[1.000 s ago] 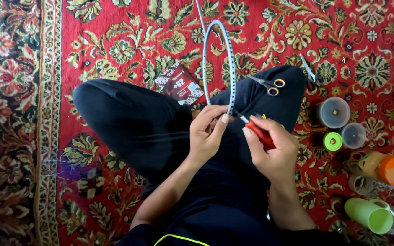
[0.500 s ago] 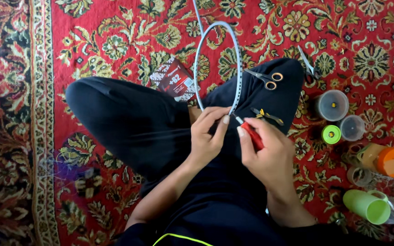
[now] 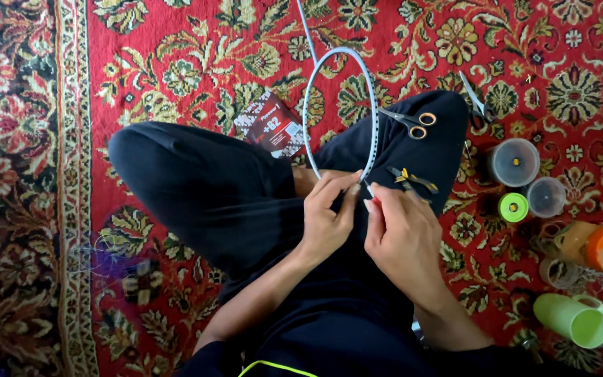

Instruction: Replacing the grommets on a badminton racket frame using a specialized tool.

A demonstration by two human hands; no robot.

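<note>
Both hands are drawing closer together than a moment ago, the left hand pinching the base of the pale hoop standing over the lap and the right hand closing on something hidden, a light, springy band best gripped low.

Between the fingertips of the left hand and the right hand runs a pale strip that looks like smooth, matt plastic, bent into a loop. Under the fingers lie black trousers of soft matt cloth. Just beyond the fingers, scissors show dull metal blades. Right of the fingers stand glossy plastic jars on a woven, rough carpet.
</note>
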